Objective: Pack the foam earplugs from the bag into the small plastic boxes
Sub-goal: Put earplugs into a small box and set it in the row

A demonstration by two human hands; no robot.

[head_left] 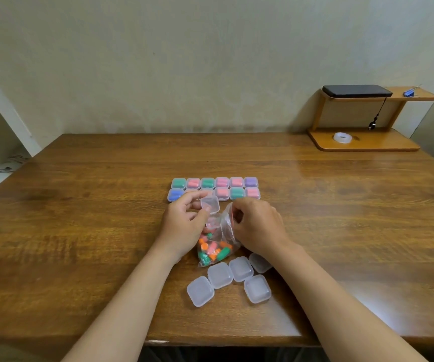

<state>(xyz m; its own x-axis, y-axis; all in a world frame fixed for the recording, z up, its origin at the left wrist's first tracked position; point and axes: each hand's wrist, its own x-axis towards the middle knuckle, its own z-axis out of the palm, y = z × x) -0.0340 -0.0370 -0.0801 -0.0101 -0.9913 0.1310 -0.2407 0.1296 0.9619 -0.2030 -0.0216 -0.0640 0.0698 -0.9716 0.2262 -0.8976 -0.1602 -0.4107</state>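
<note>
Table [80, 231]: wood, visible grain, varnished, glossy glare on the right. Bag [220, 239]: thin clear plastic, crinkled, shiny. Earplugs [212, 250] in it: matt foam. Empty boxes [220, 275] near edge: frosted translucent plastic, smooth. Far-right shelf [367, 143]: smooth orange wood. Tape roll [342, 137]: clear glossy plastic. Wall [184, 61]: matt, blotchy.

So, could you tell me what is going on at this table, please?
A person is packing foam earplugs into small plastic boxes. The left hand holds one clear box, while the right hand pinches the mouth of the bag, which lies on the table with orange, green and pink earplugs inside. Two rows of filled boxes sit just beyond the hands, and five empty boxes wait nearer the person.
</note>
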